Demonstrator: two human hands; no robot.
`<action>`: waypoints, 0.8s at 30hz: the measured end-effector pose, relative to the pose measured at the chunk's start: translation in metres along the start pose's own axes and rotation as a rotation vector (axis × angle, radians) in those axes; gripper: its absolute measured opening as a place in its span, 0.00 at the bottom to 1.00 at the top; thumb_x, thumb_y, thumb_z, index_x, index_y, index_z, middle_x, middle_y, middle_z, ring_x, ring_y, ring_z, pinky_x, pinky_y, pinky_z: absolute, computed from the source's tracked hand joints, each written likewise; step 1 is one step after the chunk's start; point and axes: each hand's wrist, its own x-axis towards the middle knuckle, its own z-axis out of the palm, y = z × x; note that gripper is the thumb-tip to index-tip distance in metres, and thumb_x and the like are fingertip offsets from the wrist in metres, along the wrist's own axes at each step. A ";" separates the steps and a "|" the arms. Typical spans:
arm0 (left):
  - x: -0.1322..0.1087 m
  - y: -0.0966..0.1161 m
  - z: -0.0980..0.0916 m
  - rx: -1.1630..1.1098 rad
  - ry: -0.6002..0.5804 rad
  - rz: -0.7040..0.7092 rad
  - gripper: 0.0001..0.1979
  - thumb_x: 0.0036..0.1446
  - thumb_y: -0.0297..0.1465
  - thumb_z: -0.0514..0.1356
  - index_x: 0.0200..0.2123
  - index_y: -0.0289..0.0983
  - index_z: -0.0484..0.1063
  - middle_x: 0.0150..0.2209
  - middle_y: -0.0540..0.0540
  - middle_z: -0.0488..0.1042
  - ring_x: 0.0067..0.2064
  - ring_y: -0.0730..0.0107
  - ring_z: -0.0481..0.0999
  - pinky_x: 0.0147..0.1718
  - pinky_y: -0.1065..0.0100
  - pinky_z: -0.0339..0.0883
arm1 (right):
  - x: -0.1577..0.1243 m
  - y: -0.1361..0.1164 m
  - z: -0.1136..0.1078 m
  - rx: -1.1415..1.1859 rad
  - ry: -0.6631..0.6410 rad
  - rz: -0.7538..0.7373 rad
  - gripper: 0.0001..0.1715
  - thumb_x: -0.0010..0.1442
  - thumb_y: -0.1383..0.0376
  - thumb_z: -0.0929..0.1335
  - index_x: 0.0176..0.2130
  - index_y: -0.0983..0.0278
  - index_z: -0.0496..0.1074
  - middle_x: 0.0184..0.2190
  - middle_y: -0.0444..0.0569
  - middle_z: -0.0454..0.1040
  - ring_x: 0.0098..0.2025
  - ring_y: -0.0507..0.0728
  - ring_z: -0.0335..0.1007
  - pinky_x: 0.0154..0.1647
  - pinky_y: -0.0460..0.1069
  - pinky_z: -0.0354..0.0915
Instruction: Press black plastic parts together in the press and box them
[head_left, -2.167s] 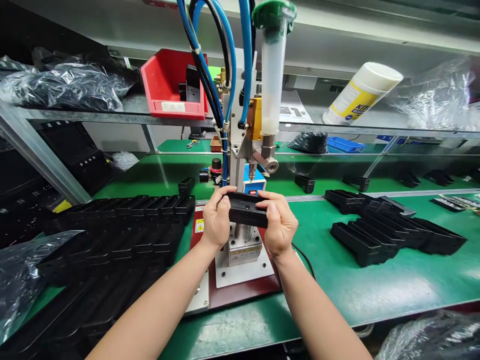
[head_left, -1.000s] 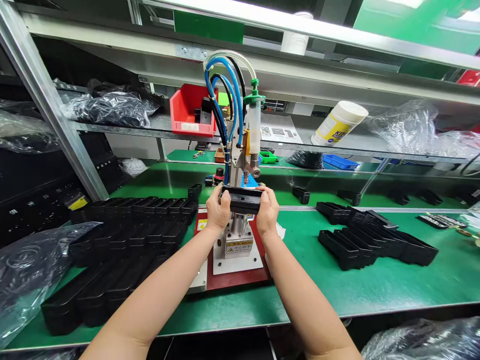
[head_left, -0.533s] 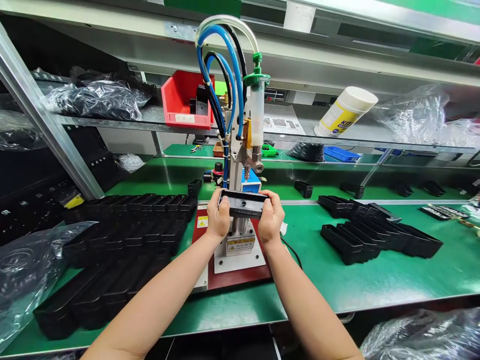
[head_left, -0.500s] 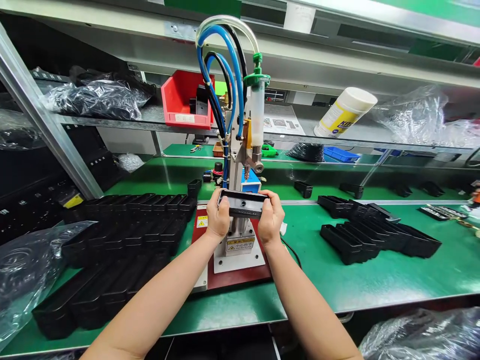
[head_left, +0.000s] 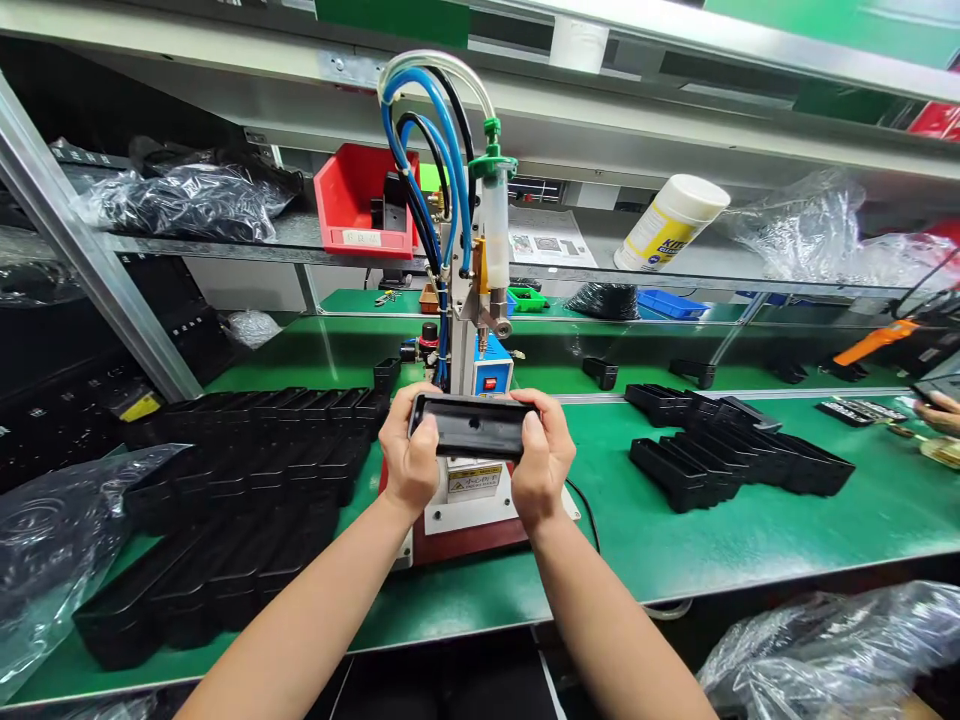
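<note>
Both of my hands hold one black plastic housing [head_left: 471, 426] level in front of me, its flat face with a small hole turned towards me. My left hand [head_left: 407, 457] grips its left end and my right hand [head_left: 541, 459] grips its right end, fingers wrapped round. The housing is just in front of the dispensing machine [head_left: 475, 300], above its metal fixture block [head_left: 472, 482] and red base plate. The machine carries a clear syringe with a green cap and blue hoses.
Rows of black housings [head_left: 247, 470] fill the bench to the left; a smaller group [head_left: 739, 462] lies to the right. A red bin [head_left: 358, 205] and a white canister [head_left: 670, 224] sit on the shelf. Another person's hand [head_left: 937, 410] shows at the far right edge.
The housing has come off the fixture and moved towards me, a little lower in view. The camera view shifted; another person's hand and an orange tool appeared at the right.
</note>
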 end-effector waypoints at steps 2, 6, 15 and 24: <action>-0.017 0.011 -0.012 -0.011 -0.019 -0.007 0.13 0.54 0.37 0.51 0.38 0.39 0.70 0.34 0.47 0.71 0.34 0.62 0.70 0.34 0.64 0.65 | -0.019 -0.015 -0.005 0.036 -0.012 0.013 0.15 0.67 0.59 0.59 0.44 0.60 0.72 0.41 0.50 0.74 0.44 0.60 0.70 0.46 0.55 0.67; -0.056 0.026 -0.032 -0.031 -0.056 -0.025 0.12 0.53 0.37 0.52 0.37 0.39 0.71 0.33 0.46 0.73 0.34 0.60 0.72 0.34 0.62 0.66 | -0.060 -0.030 -0.011 0.095 0.034 0.015 0.16 0.66 0.61 0.59 0.42 0.60 0.74 0.39 0.50 0.74 0.42 0.61 0.71 0.44 0.57 0.67; -0.108 0.043 -0.068 0.017 -0.103 0.016 0.12 0.53 0.35 0.54 0.38 0.38 0.72 0.33 0.45 0.75 0.35 0.58 0.75 0.36 0.58 0.69 | -0.117 -0.046 -0.036 0.242 -0.173 0.213 0.11 0.65 0.64 0.63 0.44 0.59 0.72 0.44 0.50 0.73 0.46 0.61 0.71 0.50 0.58 0.67; -0.123 0.066 -0.091 0.104 -0.385 0.452 0.19 0.43 0.28 0.56 0.42 0.32 0.71 0.33 0.39 0.73 0.32 0.57 0.75 0.29 0.57 0.69 | -0.114 -0.063 -0.080 0.242 -0.812 0.676 0.18 0.56 0.61 0.74 0.47 0.61 0.75 0.43 0.47 0.76 0.46 0.57 0.72 0.50 0.50 0.67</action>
